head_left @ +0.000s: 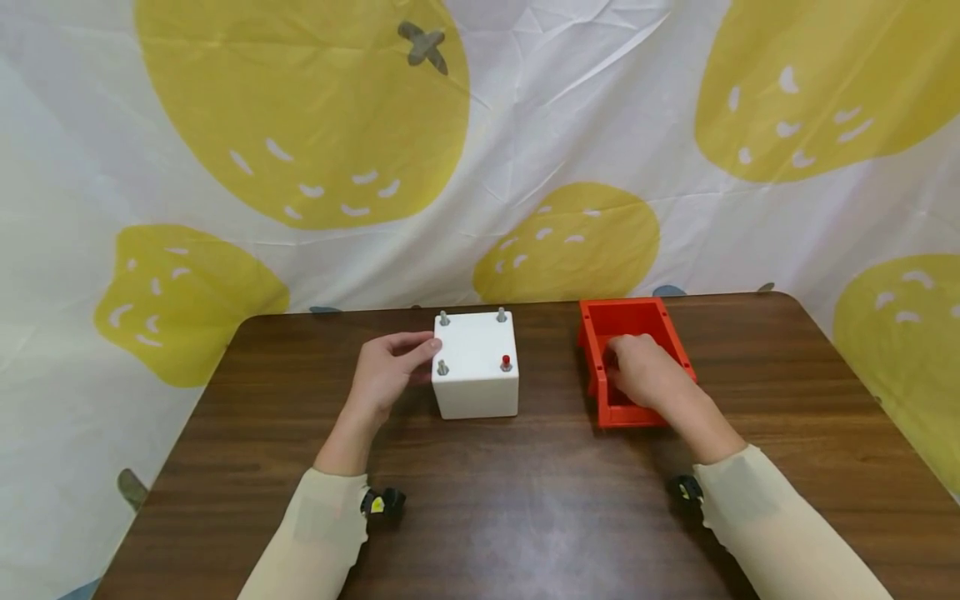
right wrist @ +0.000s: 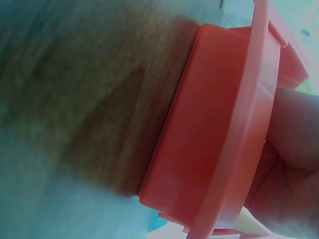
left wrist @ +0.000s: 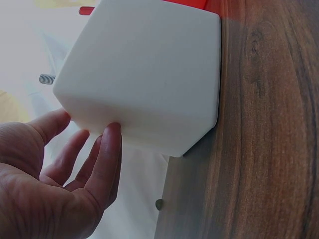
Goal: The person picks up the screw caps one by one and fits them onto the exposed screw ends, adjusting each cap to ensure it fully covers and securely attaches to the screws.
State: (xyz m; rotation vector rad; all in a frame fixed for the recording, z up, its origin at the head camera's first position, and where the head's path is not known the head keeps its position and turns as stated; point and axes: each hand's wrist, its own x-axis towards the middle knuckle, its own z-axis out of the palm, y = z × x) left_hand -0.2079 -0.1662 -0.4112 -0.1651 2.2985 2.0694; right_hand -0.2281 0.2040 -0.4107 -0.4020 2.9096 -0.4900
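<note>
A white box [head_left: 476, 347] stands on the table, with a metal bolt upright near each corner of its top. The front right bolt carries a red cap [head_left: 506, 360]. My left hand [head_left: 392, 367] touches the box's left side with its fingertips, the thumb at the top edge; in the left wrist view the fingers [left wrist: 105, 162] are fairly straight against the white face. To the right of the box, my right hand [head_left: 647, 371] reaches down into a red bin [head_left: 633, 417]. Its fingertips, and anything between them, are hidden by the hand and the bin wall.
The brown wood-grain table [head_left: 525, 508] extends in front of the box and bin. Behind its far edge hangs a white cloth [head_left: 540, 108] printed with yellow fruit. A gap of bare tabletop separates the box from the bin.
</note>
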